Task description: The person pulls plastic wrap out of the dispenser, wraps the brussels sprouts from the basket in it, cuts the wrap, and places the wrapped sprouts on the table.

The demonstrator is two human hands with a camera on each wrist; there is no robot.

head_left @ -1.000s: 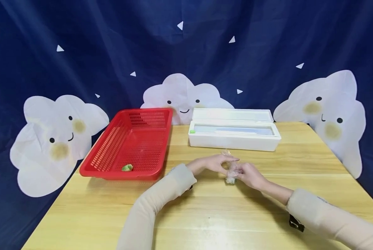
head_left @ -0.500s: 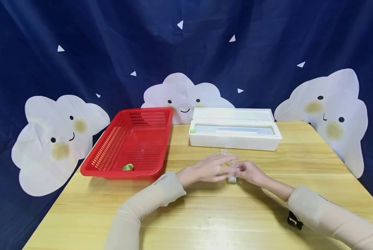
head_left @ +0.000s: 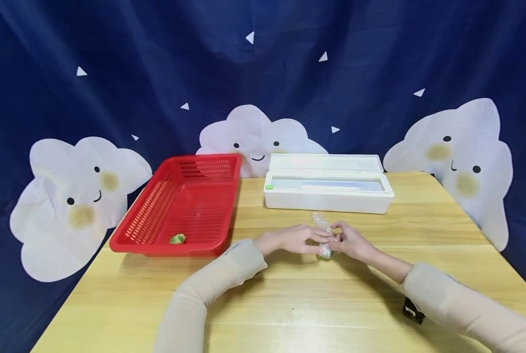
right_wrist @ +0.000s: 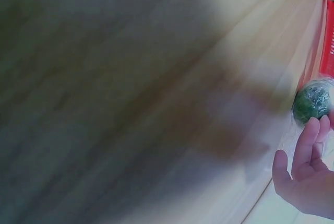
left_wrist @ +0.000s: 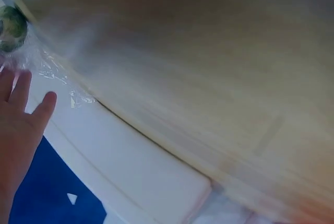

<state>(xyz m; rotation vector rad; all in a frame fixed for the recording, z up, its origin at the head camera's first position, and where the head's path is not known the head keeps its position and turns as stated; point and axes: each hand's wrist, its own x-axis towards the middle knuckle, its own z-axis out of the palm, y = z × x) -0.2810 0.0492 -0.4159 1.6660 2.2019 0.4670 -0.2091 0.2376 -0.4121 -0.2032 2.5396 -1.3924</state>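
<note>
Table and backdrop around your work

You have a light wooden table (head_left: 298, 314) in front of you, with a red slatted basket (head_left: 181, 203) at its far left; a small green wrapped piece (head_left: 177, 239) lies in the basket's near corner. Just to the right of the basket stands a long white box (head_left: 329, 189) with its lid open toward the back and a small green tab (head_left: 269, 187) at its left end. Behind the table hangs a dark blue curtain (head_left: 157, 73) with smiling white clouds (head_left: 258, 135) and small white triangles.
</note>
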